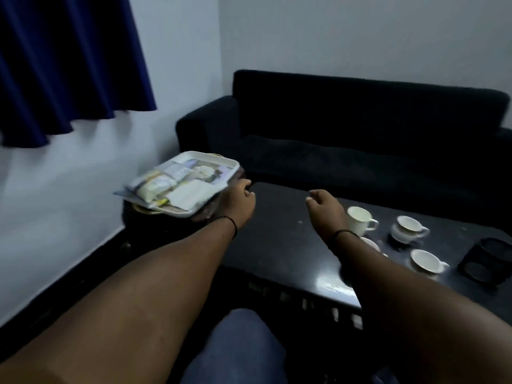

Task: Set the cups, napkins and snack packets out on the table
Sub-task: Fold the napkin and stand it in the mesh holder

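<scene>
A white tray (221, 161) sits on a small side table at the left, holding snack packets (155, 187) and folded white napkins (191, 196). My left hand (239, 202) hovers by the tray's right edge with fingers loosely curled, holding nothing. My right hand (322, 203) hangs over the dark table (277, 245), fingers loosely curled and empty. Several white cups stand on the table to the right: a tall one (360, 220), one on a saucer (410, 225), another near the front (426, 261), and one partly hidden behind my right wrist (370, 243).
A dark sofa (360, 128) runs behind the table. A black mesh holder (490, 261) stands at the table's right end. A blue curtain (69, 65) hangs at the upper left against the white wall. My knee (241, 342) is below the table's front edge.
</scene>
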